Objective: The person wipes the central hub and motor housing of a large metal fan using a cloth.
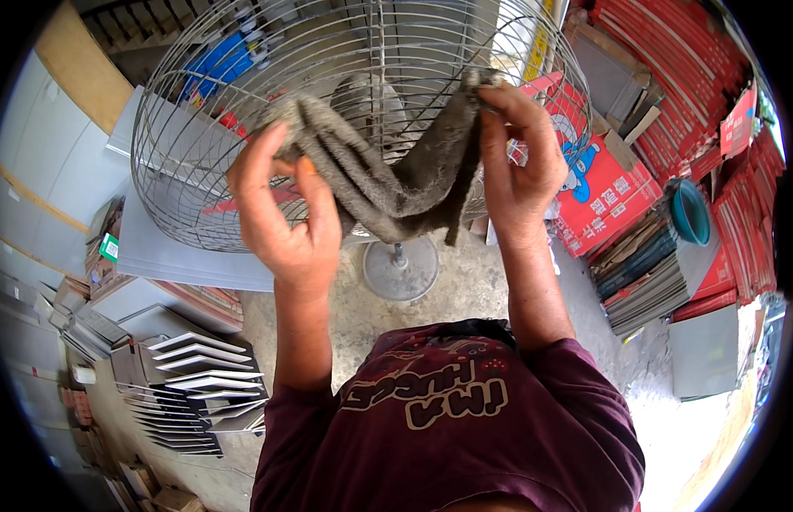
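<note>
A dirty grey-brown cloth point(388, 192) hangs in a sagging curve between my two raised hands. My left hand point(285, 209) pinches its left end between thumb and fingers. Its right end is gripped by the fingertips of my right hand point(524, 162), a little higher up. Directly behind the cloth stands a large pedestal fan, its round wire cage point(187, 183) spanning most of the upper view. The fan's motor housing shows partly through the wires. Whether the cloth touches the cage, I cannot tell. Below, the fan's round base point(401, 271) rests on the concrete floor.
Red flat cartons point(678, 60) are piled high at the right, near a teal bucket point(691, 213) on stacked tiles point(644, 286). To the left lie a large grey panel point(192, 260) and a rack of tile samples point(196, 375). A blue object point(221, 64) sits behind the cage.
</note>
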`<state>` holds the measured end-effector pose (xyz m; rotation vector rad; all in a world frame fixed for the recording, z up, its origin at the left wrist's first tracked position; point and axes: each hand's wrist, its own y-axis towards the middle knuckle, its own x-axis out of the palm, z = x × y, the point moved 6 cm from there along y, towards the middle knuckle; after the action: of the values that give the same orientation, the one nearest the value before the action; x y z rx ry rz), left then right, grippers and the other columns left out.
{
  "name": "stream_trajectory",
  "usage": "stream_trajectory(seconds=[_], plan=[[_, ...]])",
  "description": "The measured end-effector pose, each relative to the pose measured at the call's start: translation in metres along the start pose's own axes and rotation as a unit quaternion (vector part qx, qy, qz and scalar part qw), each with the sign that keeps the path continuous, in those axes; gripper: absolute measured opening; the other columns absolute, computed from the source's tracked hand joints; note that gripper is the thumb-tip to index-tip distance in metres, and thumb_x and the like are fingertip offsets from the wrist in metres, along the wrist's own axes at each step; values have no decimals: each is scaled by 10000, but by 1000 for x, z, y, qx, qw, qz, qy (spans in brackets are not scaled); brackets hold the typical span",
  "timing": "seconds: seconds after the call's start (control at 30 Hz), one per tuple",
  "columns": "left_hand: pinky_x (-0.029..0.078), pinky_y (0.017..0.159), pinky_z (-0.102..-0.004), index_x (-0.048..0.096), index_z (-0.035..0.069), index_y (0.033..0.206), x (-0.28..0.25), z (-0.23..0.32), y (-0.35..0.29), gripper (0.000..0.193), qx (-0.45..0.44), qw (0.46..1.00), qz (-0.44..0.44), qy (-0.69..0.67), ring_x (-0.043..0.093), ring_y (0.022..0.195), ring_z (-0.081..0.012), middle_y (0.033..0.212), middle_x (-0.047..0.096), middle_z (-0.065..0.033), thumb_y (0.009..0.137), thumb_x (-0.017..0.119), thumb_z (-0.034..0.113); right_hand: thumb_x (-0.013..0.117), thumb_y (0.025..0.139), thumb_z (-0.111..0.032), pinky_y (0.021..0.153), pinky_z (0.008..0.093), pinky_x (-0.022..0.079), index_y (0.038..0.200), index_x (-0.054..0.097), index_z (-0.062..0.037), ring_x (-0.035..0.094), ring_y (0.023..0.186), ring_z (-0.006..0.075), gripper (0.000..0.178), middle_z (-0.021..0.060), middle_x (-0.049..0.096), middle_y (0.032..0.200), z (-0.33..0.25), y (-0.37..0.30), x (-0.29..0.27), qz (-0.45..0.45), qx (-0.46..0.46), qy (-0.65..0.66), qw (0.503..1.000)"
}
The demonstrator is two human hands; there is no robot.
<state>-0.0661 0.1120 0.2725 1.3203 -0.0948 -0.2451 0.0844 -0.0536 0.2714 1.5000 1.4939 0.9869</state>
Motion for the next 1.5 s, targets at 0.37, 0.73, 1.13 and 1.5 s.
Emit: stream_trajectory(seconds=[0.37, 0.73, 1.13, 1.5], plan=[[450, 701, -201, 455, -23, 1270, -45, -36, -20, 389, -88, 993, 77, 14, 574, 867, -117, 1173, 580, -198, 889, 495, -91, 630, 892, -8, 657, 205, 480, 1062, 654, -31, 556, 724, 39, 173, -4, 643, 910, 58, -26, -36, 73, 134, 67, 986], [433, 649, -238, 549, 9, 1201, -6, 0, -8, 438, -51, 999, 3, -10, 546, 824, -147, 1187, 572, -118, 780, 580, -106, 663, 807, 61, 648, 235, 508, 1013, 677, -55, 638, 801, 137, 237, 104, 683, 1033, -2, -6, -8, 28, -16, -2, 999], [474, 735, -310, 544, -4, 1196, 32, 23, -2, 439, 39, 998, -25, -35, 566, 980, -267, 1121, 595, -140, 774, 600, -108, 680, 730, 34, 686, 305, 512, 987, 680, -92, 645, 806, 226, 286, 101, 683, 1008, -29, 1, 25, -17, -85, 8, 996], [456, 774, -261, 425, -38, 1291, -38, -32, -27, 466, -158, 982, 79, -62, 575, 1063, -212, 1273, 511, -158, 839, 509, -117, 628, 889, 0, 648, 185, 468, 1070, 659, -52, 553, 767, 23, 191, -27, 658, 970, 54, -27, -28, 86, 161, 132, 974]])
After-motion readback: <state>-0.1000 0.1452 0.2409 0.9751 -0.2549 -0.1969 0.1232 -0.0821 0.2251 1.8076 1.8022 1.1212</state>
